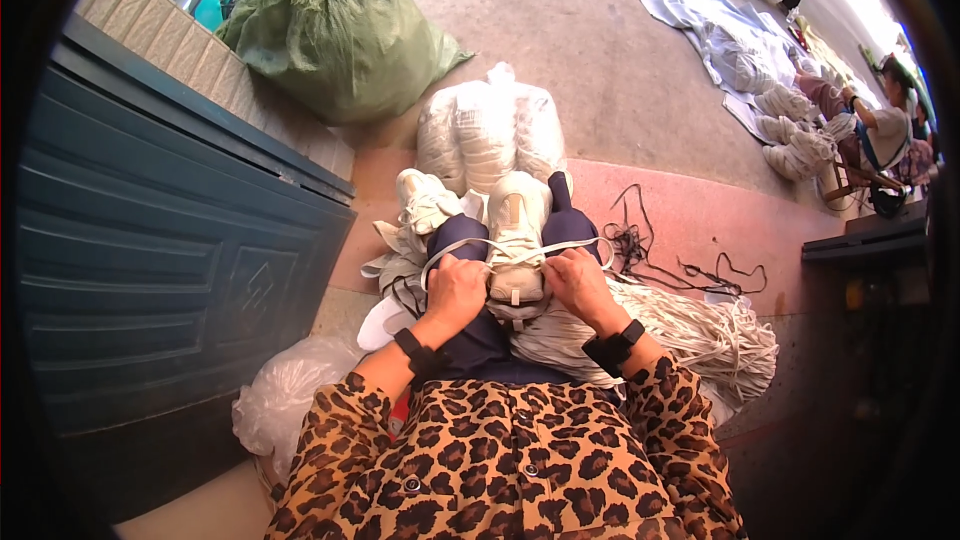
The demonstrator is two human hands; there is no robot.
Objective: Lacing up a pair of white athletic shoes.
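A cream sneaker (518, 220) rests between my knees, its heel toward me and its toe pointing away. A pale shoelace (540, 252) runs through it and comes out on both sides. My left hand (455, 292) is closed on the lace at the shoe's left. On the other side my right hand (578, 285) grips the lace's other end, fingers curled. Both lace ends loop up and outward past my hands. A large bundle of cream laces (700, 335) lies beside my right thigh. More cream shoes (425, 202) are piled by my left knee.
Clear plastic bags of pale goods (490, 130) stand ahead. Behind them at left is a big green sack (340, 35). A dark door (170, 250) flanks my left. Tangled black laces (632, 240) lie on the floor at right. Other people (880, 125) sit at far right near piled shoes.
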